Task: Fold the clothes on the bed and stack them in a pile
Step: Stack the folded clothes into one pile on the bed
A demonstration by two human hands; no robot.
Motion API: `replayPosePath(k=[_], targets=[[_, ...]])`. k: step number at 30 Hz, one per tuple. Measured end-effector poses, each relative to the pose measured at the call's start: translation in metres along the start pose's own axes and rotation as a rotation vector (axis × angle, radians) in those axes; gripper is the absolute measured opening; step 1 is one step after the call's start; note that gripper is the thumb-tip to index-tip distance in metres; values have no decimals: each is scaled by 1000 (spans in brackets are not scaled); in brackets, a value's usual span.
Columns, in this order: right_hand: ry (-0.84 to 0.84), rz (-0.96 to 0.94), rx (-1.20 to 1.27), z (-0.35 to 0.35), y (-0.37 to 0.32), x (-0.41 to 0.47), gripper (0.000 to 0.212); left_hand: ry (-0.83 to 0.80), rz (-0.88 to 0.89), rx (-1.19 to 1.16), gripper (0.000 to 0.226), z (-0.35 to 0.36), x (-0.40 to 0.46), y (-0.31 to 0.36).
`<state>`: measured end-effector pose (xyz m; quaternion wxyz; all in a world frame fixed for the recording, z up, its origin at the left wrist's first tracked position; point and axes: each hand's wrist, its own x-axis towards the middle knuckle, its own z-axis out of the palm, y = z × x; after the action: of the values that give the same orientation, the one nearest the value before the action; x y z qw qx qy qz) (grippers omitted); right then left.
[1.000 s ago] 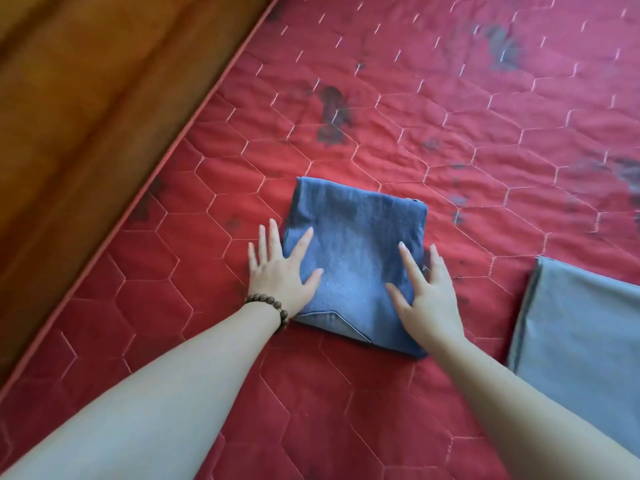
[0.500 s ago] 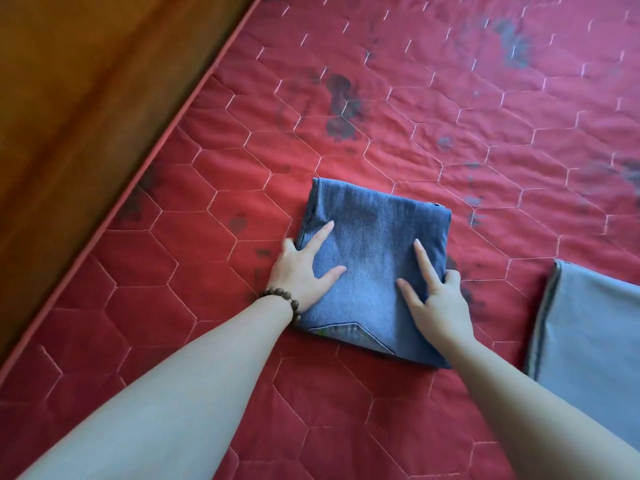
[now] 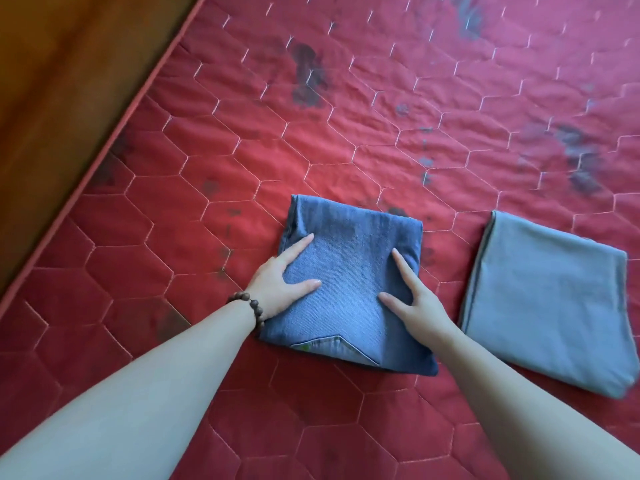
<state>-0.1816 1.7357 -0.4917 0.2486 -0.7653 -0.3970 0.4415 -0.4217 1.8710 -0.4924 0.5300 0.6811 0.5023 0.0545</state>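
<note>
A folded blue denim garment [image 3: 349, 271] lies on the red quilted mattress [image 3: 381, 116], a pocket seam showing at its near edge. My left hand [image 3: 277, 285], with a bead bracelet on the wrist, holds its left side. My right hand [image 3: 415, 299] holds its right side. On each hand the thumb and forefinger lie on top of the denim and the other fingers are tucked out of sight at the edge. A folded grey garment [image 3: 547, 299] lies flat just to the right, a narrow gap away.
The mattress's piped edge [image 3: 114, 133] runs diagonally at the left, with brown wood [image 3: 52, 81] beyond it. Dark stains mark the red cover further out.
My fingers went from lying flat beside the denim to tucking in at its sides. The denim has shifted right, closer to the grey garment.
</note>
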Motion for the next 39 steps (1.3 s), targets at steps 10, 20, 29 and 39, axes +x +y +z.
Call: replayPosePath(k=[10, 20, 29, 39], targets=[[127, -91, 100, -86, 10, -43, 79, -9, 108, 4, 80, 43, -4, 92], [300, -91, -13, -259, 94, -83, 79, -57, 346, -41, 81, 191, 28, 222], [212, 15, -107, -268, 190, -57, 78, -24, 269, 111, 72, 284, 60, 193], [333, -13, -93, -240, 197, -69, 68, 74, 284, 231, 69, 284, 42, 188]])
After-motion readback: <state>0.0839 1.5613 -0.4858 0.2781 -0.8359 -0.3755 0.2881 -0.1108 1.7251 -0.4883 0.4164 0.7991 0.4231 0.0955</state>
